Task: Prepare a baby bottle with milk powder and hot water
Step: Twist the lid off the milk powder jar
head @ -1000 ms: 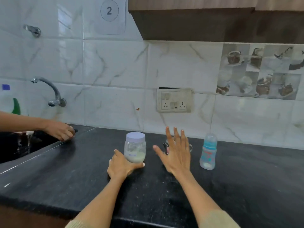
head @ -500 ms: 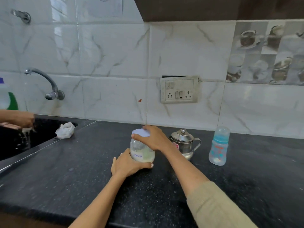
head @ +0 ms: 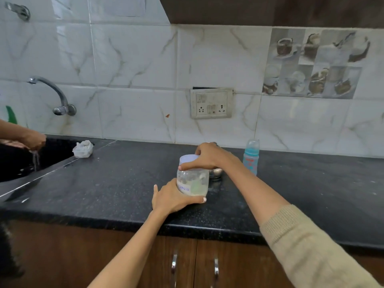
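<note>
Far left of frame: another person's hands (head: 31, 140) over the dark sink (head: 52, 154), water running off them; curved wall tap (head: 56, 94) above. White crumpled cloth (head: 83, 149) sits at the sink's right corner, on the black speckled bench (head: 116, 183). Centre of frame: clear plastic jar (head: 192, 181) with a pale lid (head: 188, 159), upright on the bench, a low layer of pale powder at its bottom and a small blue-lettered label on its wall. Left hand (head: 172, 197) wraps the jar's lower left side, thumb across the front near the base; grip closed around the jar body. Right hand (head: 209, 156) comes over the top, fingers curled on the lid's rim; grip closed on the lid. Just behind the jar, mostly hidden by the right wrist, a small steel pot (head: 216, 173); only its lower part shows. Right of that, near the wall: baby bottle (head: 251, 157), blue, cap on, upright, apart from both hands. Switch-and-socket plate (head: 211, 103) on the marble tiles above. Lower frame: wooden cabinet doors (head: 187, 267) with two metal handles; beige knit sleeve (head: 307, 246) at lower right.
</note>
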Available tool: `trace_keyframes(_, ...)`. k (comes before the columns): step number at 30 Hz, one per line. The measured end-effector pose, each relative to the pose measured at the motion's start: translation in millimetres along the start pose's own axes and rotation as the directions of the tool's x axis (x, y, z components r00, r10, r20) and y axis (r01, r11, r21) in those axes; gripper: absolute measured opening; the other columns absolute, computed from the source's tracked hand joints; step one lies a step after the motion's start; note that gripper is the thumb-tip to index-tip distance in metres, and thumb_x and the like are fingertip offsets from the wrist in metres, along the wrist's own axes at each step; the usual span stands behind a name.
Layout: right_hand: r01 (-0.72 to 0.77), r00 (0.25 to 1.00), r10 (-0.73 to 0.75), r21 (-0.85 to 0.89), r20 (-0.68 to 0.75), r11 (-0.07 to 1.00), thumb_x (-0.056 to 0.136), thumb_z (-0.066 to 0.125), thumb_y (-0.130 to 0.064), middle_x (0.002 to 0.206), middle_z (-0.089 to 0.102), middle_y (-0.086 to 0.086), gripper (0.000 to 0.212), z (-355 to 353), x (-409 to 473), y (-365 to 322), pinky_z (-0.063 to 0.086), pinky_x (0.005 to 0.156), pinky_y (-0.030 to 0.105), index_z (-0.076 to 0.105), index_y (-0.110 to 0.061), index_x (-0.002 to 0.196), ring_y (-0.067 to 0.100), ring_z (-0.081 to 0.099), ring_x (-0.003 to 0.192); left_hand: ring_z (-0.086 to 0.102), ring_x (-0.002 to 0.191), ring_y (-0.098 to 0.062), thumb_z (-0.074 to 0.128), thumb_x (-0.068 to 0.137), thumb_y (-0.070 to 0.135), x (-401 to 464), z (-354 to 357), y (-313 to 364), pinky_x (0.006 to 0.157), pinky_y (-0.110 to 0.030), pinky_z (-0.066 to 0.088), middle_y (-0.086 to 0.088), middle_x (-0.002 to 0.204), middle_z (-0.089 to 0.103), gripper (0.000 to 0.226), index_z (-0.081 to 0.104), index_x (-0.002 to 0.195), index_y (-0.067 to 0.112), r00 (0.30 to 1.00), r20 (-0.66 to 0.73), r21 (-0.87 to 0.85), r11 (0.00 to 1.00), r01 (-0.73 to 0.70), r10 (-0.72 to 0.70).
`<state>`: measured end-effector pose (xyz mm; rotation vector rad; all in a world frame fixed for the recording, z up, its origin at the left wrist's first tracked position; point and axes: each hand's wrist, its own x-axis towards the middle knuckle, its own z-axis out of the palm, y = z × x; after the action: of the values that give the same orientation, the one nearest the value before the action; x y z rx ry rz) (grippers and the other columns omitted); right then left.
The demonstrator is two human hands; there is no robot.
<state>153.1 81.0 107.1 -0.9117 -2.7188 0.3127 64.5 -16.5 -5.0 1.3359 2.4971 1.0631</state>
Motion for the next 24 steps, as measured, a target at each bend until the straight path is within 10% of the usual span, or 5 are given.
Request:
trace_keyframes(8,-0.02,1.0,0.021,-0.053,0.01,0.998,0.057,0.064,-0.074,0.063,0.051,0.001,0.065,-3.7,-4.0,0.4,0.033,0.057,0.031,0.057,-0.01,0.067,0.02,0.05,0.064,0.037,0.135,-0.02,0.059,0.046,0.084,-1.3,-1.7,-2.1,0.116,-0.056,0.003,0.006,0.138,0.05,0.1,0.042,0.131,0.034,0.998,0.056,0.013,1.0,-0.013,0.012)
trace_keyframes(15,0.005,0.997,-0.004,-0.004,0.071,1.0,0.042,0.062,-0.076,0.104,0.072,0.007,0.09,-6.6,4.8,8.5,0.052,0.074,0.036,0.07,-0.01,0.102,0.021,0.066,0.092,0.017,0.144,-0.023,0.066,0.056,0.076,-2.6,-2.1,1.8,0.116,-0.054,0.0,0.001,0.148,0.038,0.098,0.036,0.138,0.032,0.999,0.032,0.036,0.999,-0.021,0.02)
trace_keyframes(24,0.206,0.884,-0.178,-0.018,0.431,0.978,0.074,0.074,-0.02,0.146,0.04,-0.008,0.073,-34.4,8.5,5.0,0.036,0.109,0.035,0.042,-0.029,0.14,0.013,0.037,0.132,0.008,0.146,-0.02,0.069,0.056,0.073,4.0,0.4,-1.6,0.116,-0.054,-0.005,0.002,0.15,0.036,0.097,0.038,0.137,0.031,0.994,0.101,0.038,0.998,-0.045,0.041)
